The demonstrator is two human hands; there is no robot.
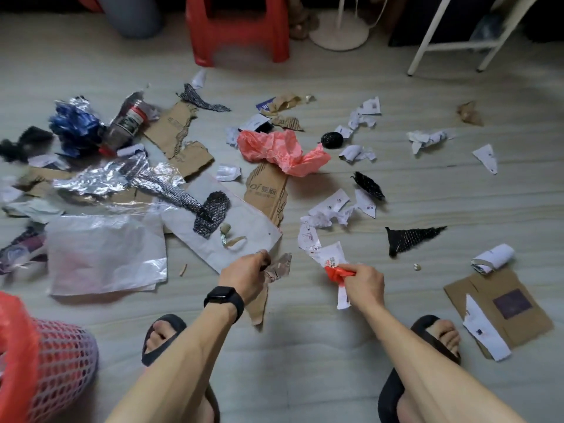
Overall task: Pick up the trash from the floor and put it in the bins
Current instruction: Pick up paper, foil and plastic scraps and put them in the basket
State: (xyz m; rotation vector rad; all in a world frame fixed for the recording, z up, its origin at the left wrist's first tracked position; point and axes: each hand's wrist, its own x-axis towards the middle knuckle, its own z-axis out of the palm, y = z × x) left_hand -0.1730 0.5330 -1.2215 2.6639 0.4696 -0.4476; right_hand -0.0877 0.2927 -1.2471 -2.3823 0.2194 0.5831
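Note:
Trash covers the grey floor. My left hand (247, 277), a black watch on its wrist, grips a strip of brown cardboard (259, 306) together with a crumpled foil scrap (279, 267). My right hand (364, 283) holds an orange plastic scrap (337, 273) and white paper slips (343, 296). A pink mesh bin (61, 370) with a red liner stands at the lower left. Ahead lie a pink plastic bag (280, 151), torn cardboard (268, 190), a white mailer (222, 224), foil (103, 181), black netting (409, 238) and several white paper scraps (329, 209).
A red plastic stool (238, 29) stands at the back, with a white fan base (338, 33) and a white chair frame (451, 44) to its right. Flat cardboard with a label (500, 309) lies by my right foot. Both my feet in black sandals rest on the floor.

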